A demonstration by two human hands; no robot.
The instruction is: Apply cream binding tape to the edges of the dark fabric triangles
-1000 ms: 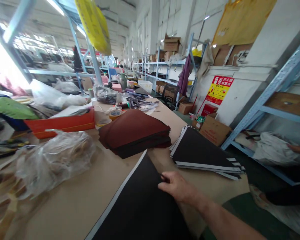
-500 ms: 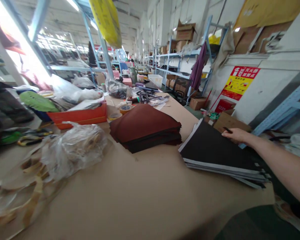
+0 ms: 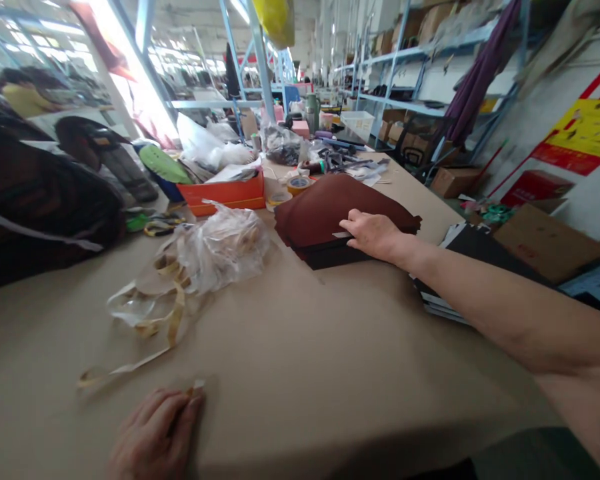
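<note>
A stack of brown and dark leather-like sheets point(image 3: 340, 203) lies at the middle of the table. Over its near edge reaches my right hand point(image 3: 375, 233), with fingers closed and a small flat white piece point(image 3: 341, 235) at the fingertips. Low in the view, my left hand point(image 3: 155, 433) rests near the table surface, thumb and fingers pinched on a small tan piece with a white end point(image 3: 199, 385). Beyond it, a loose tan strip point(image 3: 175, 313) trails from a clear plastic bag point(image 3: 225, 247). Partly behind my right forearm lies a stack of black sheets with grey edges point(image 3: 500, 257).
An orange box point(image 3: 223, 193) with papers and bags stands behind the plastic bag. Tape rolls point(image 3: 299, 185) sit beside the brown stack. Scissors-like tools point(image 3: 163, 225) lie at left, near a large dark bundle point(image 3: 40, 200). Cardboard boxes point(image 3: 545, 233) stand right of the table.
My right hand has moved left from the black stack to the brown stack; the dark thin item it held no longer shows. My left hand has come into view. The camera has turned left.
</note>
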